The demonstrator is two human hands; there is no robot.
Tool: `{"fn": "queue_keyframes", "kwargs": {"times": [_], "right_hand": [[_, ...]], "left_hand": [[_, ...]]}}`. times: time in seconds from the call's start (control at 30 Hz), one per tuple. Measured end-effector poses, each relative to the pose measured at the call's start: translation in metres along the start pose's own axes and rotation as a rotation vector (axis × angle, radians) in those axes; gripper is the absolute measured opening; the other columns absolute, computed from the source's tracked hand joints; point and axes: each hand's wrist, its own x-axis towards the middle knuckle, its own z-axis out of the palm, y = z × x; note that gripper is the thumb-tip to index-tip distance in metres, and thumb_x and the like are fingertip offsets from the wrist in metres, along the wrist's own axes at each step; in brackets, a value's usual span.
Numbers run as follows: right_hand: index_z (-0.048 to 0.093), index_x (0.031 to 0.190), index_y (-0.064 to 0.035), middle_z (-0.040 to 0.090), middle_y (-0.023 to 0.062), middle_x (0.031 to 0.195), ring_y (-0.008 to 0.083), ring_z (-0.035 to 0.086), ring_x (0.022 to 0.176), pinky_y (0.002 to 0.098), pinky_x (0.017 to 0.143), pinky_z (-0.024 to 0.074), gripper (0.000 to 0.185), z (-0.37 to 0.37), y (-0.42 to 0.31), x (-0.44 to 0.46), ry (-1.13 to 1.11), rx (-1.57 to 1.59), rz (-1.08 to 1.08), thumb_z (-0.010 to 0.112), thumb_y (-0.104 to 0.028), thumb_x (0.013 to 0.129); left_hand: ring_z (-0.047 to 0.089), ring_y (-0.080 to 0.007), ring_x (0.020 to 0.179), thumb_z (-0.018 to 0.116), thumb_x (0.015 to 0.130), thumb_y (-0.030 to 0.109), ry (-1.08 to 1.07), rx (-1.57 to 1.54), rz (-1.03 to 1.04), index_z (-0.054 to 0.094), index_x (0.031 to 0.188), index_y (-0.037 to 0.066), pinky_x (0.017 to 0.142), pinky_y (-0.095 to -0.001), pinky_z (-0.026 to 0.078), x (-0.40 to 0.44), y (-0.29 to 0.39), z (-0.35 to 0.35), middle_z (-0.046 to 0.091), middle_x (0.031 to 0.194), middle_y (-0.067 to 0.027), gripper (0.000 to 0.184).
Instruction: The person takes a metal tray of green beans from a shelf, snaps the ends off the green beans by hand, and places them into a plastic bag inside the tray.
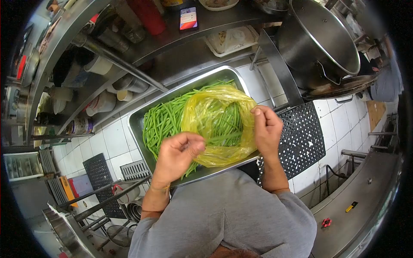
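Observation:
A metal tray full of green beans rests close in front of my body. On its right half sits an open yellow plastic bag with more green beans inside. My left hand is over the near left side of the bag, thumb and fingers closed near a few beans; what lies between the fingertips is too small to tell. At the bag's right rim, my right hand pinches the yellow plastic between thumb and fingers.
Beyond the tray runs a metal shelf with a phone on it. A large pot stands at the upper right. Black perforated mats lie on the tiled floor. A metal counter is at the right.

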Motion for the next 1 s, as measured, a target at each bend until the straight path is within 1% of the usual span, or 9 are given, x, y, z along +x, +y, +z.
{"fn": "queue_keyframes", "kwargs": {"times": [0.03, 0.07, 0.13, 0.2, 0.3, 0.37, 0.47, 0.9, 1.0], "right_hand": [[0.064, 0.089, 0.0029, 0.057, 0.0032, 0.066, 0.0132, 0.047, 0.049, 0.0255, 0.044, 0.0361, 0.008, -0.007, 0.001, 0.0, -0.039, 0.315, 0.29, 0.06, -0.004, 0.09], [0.062, 0.089, 0.0026, 0.05, -0.0007, 0.065, 0.0074, 0.037, 0.05, 0.0223, 0.043, 0.0292, 0.011, -0.014, -0.007, 0.002, -0.141, 0.637, 0.399, 0.053, -0.004, 0.091], [0.061, 0.089, 0.003, 0.049, 0.0009, 0.065, 0.0072, 0.035, 0.05, 0.0225, 0.042, 0.0288, 0.013, -0.019, -0.012, 0.001, -0.217, 0.813, 0.465, 0.05, -0.003, 0.09], [0.059, 0.089, 0.0043, 0.05, 0.0054, 0.069, 0.0065, 0.032, 0.05, 0.0228, 0.042, 0.0285, 0.019, -0.018, -0.009, -0.002, -0.349, 1.013, 0.548, 0.042, -0.001, 0.087], [0.059, 0.089, 0.004, 0.051, 0.0055, 0.068, 0.0066, 0.033, 0.049, 0.0229, 0.041, 0.0286, 0.016, -0.004, -0.006, -0.013, -0.437, 1.02, 0.671, 0.043, 0.001, 0.085], [0.061, 0.095, 0.0045, 0.049, 0.0017, 0.068, 0.0054, 0.032, 0.049, 0.0222, 0.042, 0.0268, 0.017, 0.003, -0.005, -0.021, -0.486, 0.977, 0.696, 0.047, -0.003, 0.09], [0.065, 0.111, 0.003, 0.041, -0.0046, 0.063, 0.0038, 0.027, 0.049, 0.0216, 0.043, 0.0226, 0.028, 0.01, -0.011, -0.03, -0.721, 0.818, 0.77, 0.052, -0.019, 0.099], [0.068, 0.111, -0.0017, 0.041, -0.0093, 0.059, 0.001, 0.034, 0.05, 0.0196, 0.046, 0.0254, 0.025, 0.016, -0.018, -0.033, -0.779, 0.646, 0.631, 0.055, -0.02, 0.101], [0.068, 0.107, 0.0002, 0.049, -0.0068, 0.064, 0.0024, 0.043, 0.055, 0.0211, 0.05, 0.0342, 0.022, 0.016, -0.018, -0.033, -0.751, 0.627, 0.661, 0.057, -0.017, 0.099]], "left_hand": [[0.065, -0.0152, 0.074, 0.069, 0.091, 0.011, 0.003, 0.001, -0.003, 0.068, 0.104, -0.002, 0.069, -0.0267, 0.052, 0.004, -0.006, -0.003, 0.069, 0.084, -0.0079, 0.019], [0.065, -0.0161, 0.077, 0.065, 0.093, 0.012, -0.035, -0.266, 0.015, 0.066, 0.11, -0.002, 0.072, -0.0283, 0.053, 0.012, -0.011, -0.007, 0.069, 0.089, -0.0079, 0.022], [0.064, -0.019, 0.084, 0.057, 0.098, 0.011, -0.1, -0.678, -0.003, 0.06, 0.123, -0.001, 0.079, -0.0333, 0.053, 0.02, -0.014, -0.01, 0.068, 0.098, -0.0104, 0.028], [0.064, -0.0206, 0.086, 0.057, 0.098, 0.011, -0.142, -0.758, -0.061, 0.059, 0.123, -0.002, 0.08, -0.0351, 0.054, 0.02, -0.017, -0.008, 0.066, 0.096, -0.0103, 0.029], [0.065, -0.0263, 0.099, 0.057, 0.097, 0.011, -0.24, -0.874, -0.139, 0.056, 0.12, -0.002, 0.09, -0.0416, 0.053, 0.019, -0.014, 0.001, 0.066, 0.097, -0.0116, 0.026], [0.063, -0.03, 0.109, 0.056, 0.098, 0.011, -0.177, -0.718, -0.033, 0.054, 0.114, 0.001, 0.099, -0.044, 0.048, 0.019, -0.012, 0.01, 0.068, 0.101, -0.0136, 0.019], [0.061, -0.0249, 0.114, 0.054, 0.1, 0.011, -0.063, -0.473, 0.076, 0.053, 0.106, 0.003, 0.102, -0.0392, 0.045, 0.019, -0.012, 0.018, 0.069, 0.106, -0.0144, 0.01], [0.062, -0.0209, 0.111, 0.055, 0.099, 0.01, -0.043, -0.266, 0.093, 0.053, 0.11, 0.0, 0.099, -0.0345, 0.048, 0.013, -0.01, 0.029, 0.067, 0.113, -0.0163, 0.014], [0.061, -0.0231, 0.114, 0.059, 0.098, 0.012, -0.044, -0.277, 0.071, 0.052, 0.111, 0.0, 0.103, -0.0372, 0.044, 0.014, -0.012, 0.031, 0.068, 0.111, -0.0184, 0.02]]}}
